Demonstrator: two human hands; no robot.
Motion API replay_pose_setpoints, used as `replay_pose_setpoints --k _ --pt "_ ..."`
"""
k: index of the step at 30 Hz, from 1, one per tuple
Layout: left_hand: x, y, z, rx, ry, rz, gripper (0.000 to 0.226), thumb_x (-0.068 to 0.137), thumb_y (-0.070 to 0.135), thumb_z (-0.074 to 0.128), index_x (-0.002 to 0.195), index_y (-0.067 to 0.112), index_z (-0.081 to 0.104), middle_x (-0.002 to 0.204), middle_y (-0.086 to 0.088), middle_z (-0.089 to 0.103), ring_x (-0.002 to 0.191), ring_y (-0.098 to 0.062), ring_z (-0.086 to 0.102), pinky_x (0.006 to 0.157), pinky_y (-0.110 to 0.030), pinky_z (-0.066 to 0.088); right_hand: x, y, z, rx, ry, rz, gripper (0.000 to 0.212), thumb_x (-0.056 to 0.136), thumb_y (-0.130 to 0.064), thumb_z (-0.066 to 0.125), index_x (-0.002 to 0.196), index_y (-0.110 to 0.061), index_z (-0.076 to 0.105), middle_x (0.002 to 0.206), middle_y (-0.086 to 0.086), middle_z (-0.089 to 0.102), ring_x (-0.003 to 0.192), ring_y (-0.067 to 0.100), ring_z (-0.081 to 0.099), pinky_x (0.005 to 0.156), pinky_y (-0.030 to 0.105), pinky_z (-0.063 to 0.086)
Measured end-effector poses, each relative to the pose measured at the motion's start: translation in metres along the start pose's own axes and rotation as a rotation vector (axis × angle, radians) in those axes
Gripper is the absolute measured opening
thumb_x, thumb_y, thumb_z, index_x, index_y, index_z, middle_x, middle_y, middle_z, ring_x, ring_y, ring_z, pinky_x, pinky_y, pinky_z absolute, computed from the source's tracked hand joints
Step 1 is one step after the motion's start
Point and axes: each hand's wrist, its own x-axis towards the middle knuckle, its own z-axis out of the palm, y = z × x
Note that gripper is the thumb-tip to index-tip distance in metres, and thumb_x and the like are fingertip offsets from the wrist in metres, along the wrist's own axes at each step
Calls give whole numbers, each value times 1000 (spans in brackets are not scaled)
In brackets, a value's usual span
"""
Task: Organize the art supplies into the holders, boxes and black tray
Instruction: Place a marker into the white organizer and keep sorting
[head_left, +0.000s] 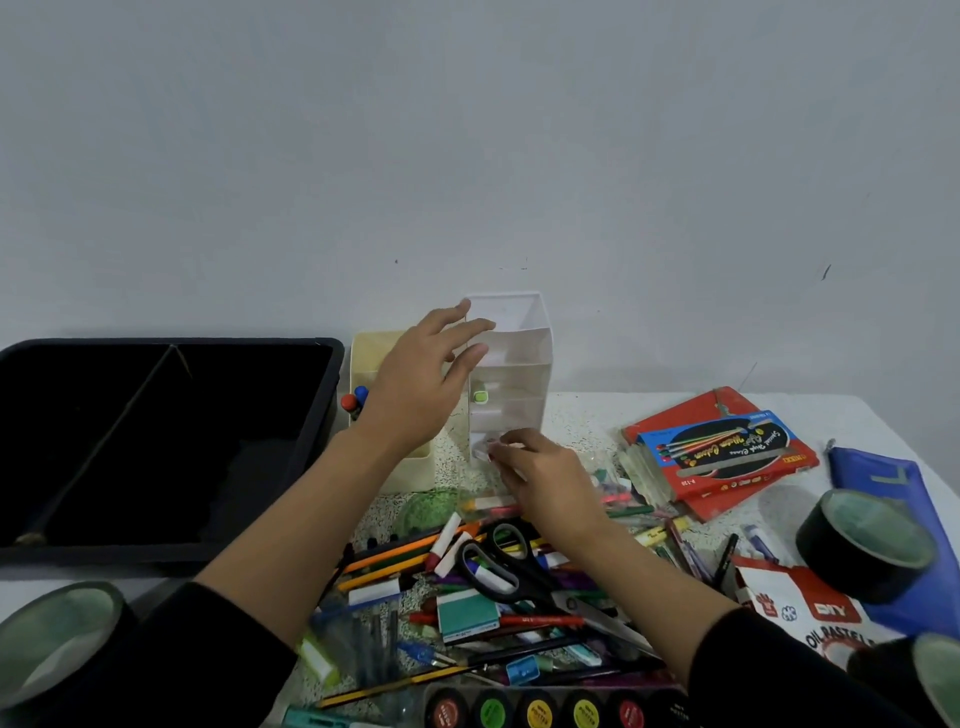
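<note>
The left hand (415, 384), grip spread, is bracing the white holder (514, 374) near its top, likely steadying it. The right hand (545, 478), grip pinching a small pale piece (487, 451), is feeding the lowest slot. Other supplies (498, 566) are lying heaped on the counter (582, 415).

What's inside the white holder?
A green item sits in a middle compartment of the white holder. The right hand, pinching a pale item, covers the lowest compartment; the left hand hides its left edge.

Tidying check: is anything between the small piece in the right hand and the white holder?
Nothing visible does: the right hand pinches the small white piece at the white holder's lowest opening.
</note>
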Motion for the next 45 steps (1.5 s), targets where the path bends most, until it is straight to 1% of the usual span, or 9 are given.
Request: replay_pose_setpoints --k 7,10,16,22,27,31,35,38,45 --pt "-3 -2 3 -45 30 -10 32 104 36 53 134 34 63 150 17 45 65 -12 54 73 -19 42 13 -8 11 -191 -142 25 6 78 -10 75 83 -12 71 85 8 68 52 31 62 44 26 35" --pt "-2 -1 1 -32 33 -16 31 104 35 54 133 34 64 149 15 47 96 -20 51 73 -13 38 14 -12 15 -151 -144 -3 12 91 -18 62 97 -9 68 92 12 66 59 33 63 50 26 31" --pt "0 -5 -3 -20 22 6 33 102 42 54 133 38 64 150 15 48 133 0 46 103 -23 42 15 -15 7 -76 -236 11 23 100 -21 49 109 -6 63 115 12 63 82 36 64 60 35 43" --pt "-5 1 -1 -94 73 -31 33 100 38 61 132 34 65 150 9 50 111 -21 60 96 -37 48 -24 -31 -13 29 -326 1 39 98 -42 55 128 -19 65 134 2 61 122 21 55 101 37 47" --pt "-7 -3 -3 -111 74 -70 31 99 40 60 129 34 66 152 13 48 75 -16 64 91 -36 53 -50 -16 -24 -94 -445 32 62 91 -70 27 138 -36 50 147 -7 47 137 18 41 113 47 35" --pt "-8 -3 -5 -155 58 -100 33 98 42 60 131 37 64 144 13 56 70 -18 68 85 -32 56 -59 -2 -40 -96 -410 84 50 95 -62 34 131 -34 54 135 -12 54 125 16 49 106 47 41" --pt "-14 6 -7 -122 22 -122 41 102 43 52 143 37 53 133 7 62 75 -16 68 73 -9 46 -72 13 -53 -150 -401 131 44 95 -42 53 138 -35 48 139 -5 49 126 22 49 107 44 40" --pt "-26 14 -7 -131 57 -139 43 103 39 52 146 36 47 117 14 60 70 -10 64 67 -18 51 -76 19 -59 -165 -412 181 48 97 -43 54 143 -35 44 147 -2 46 133 24 44 111 43 37" --pt "-79 36 -6 -127 54 -47 12 100 20 60 108 23 67 88 8 60 63 -10 54 54 -18 43 -78 24 -59 -170 -305 118 32 95 -17 56 125 -20 63 128 -1 64 115 25 59 95 41 50"
